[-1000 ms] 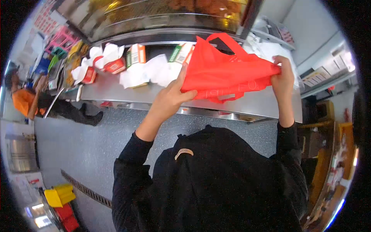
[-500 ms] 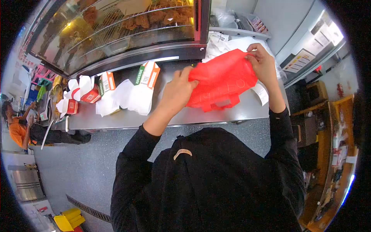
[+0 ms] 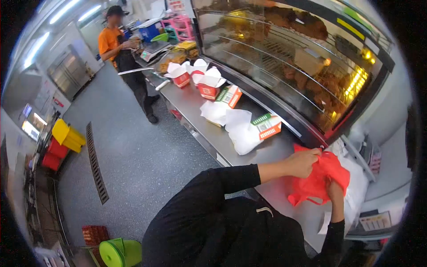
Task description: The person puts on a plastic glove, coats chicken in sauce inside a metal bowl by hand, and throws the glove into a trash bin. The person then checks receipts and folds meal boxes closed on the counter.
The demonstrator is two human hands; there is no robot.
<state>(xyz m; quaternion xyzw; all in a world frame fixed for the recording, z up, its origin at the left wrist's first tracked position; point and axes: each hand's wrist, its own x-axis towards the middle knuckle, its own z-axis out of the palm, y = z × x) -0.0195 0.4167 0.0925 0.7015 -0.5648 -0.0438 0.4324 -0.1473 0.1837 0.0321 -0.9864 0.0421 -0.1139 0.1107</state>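
A red fabric bag [image 3: 311, 183] is at the right end of the steel counter. My left hand [image 3: 303, 163] grips its upper left part with the fingers closed. My right hand [image 3: 334, 190] is at the bag's opening, with its fingers hidden by the red fabric. Left of the bag lies a green, white and orange carton [image 3: 268, 126] with white paper, and behind it a similar carton [image 3: 230, 96]. Red boxes [image 3: 209, 91] with white flaps open stand farther along the counter.
A glass display cabinet [image 3: 284, 53] of fried food runs along the counter's back. White bags [image 3: 356, 178] lie at the right. A person in orange [image 3: 109, 42] stands at the counter's far end. A green bin [image 3: 120, 252] is on the floor.
The view has swung left, showing more of the floor and the person. My right hand has moved from the bag's right edge to its opening. The bag is now more bunched up.
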